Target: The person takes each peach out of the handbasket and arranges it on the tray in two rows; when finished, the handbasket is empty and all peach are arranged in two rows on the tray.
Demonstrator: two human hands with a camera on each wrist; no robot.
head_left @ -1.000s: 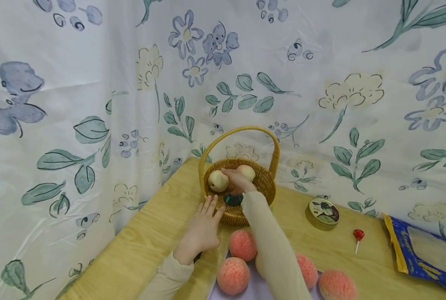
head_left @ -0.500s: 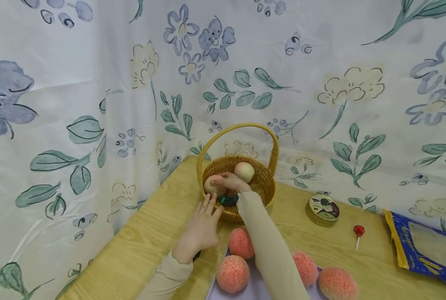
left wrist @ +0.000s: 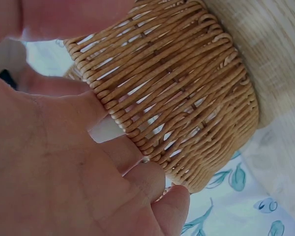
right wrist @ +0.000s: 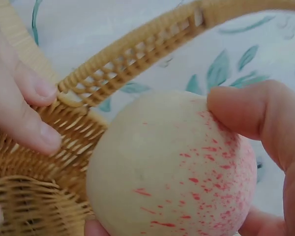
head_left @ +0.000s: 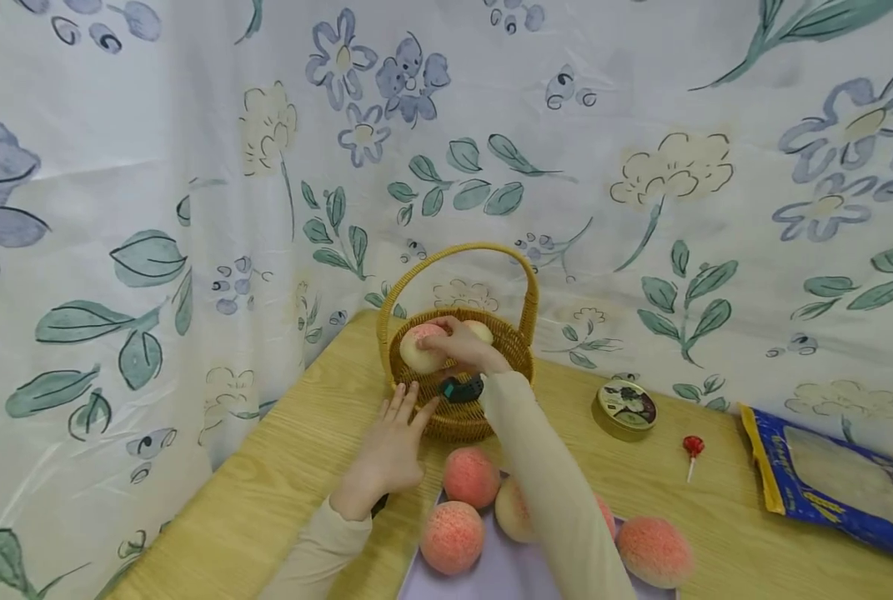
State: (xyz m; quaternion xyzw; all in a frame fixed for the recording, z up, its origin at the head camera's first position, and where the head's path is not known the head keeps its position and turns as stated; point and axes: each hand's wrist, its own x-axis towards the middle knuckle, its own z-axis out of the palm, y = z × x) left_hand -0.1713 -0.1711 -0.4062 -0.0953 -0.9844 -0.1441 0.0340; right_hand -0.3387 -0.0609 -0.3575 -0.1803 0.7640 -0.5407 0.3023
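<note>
In the head view a wicker basket (head_left: pixel 457 429) with a tall arched handle stands on the wooden table. My right hand (head_left: pixel 467 346) grips a cream-and-pink peach (head_left: pixel 420 357) at the basket's left side, thumb and fingers spread around it. The right wrist view has this peach (right wrist: pixel 162 167) raised above the woven bottom. A second peach (head_left: pixel 479 331) sits behind the right hand, partly covered. My left hand (head_left: pixel 388 454) rests on the front-left rim with its fingers spread. Seen from the left wrist, its fingertips lie over the basket's rim (left wrist: pixel 113 110).
A lilac tray (head_left: pixel 506 575) in front of the basket bears several peaches (head_left: pixel 452 537), partly behind the right sleeve. To the right are a round tin (head_left: pixel 626 406), a red lollipop (head_left: pixel 692 447) and a blue-and-yellow bag (head_left: pixel 836 479). A floral curtain (head_left: pixel 446 225) hangs behind.
My right hand has closed around the left peach, turned its pink side up and lifted it slightly. The left hand stays at the rim. The head view has shifted a little to the right.
</note>
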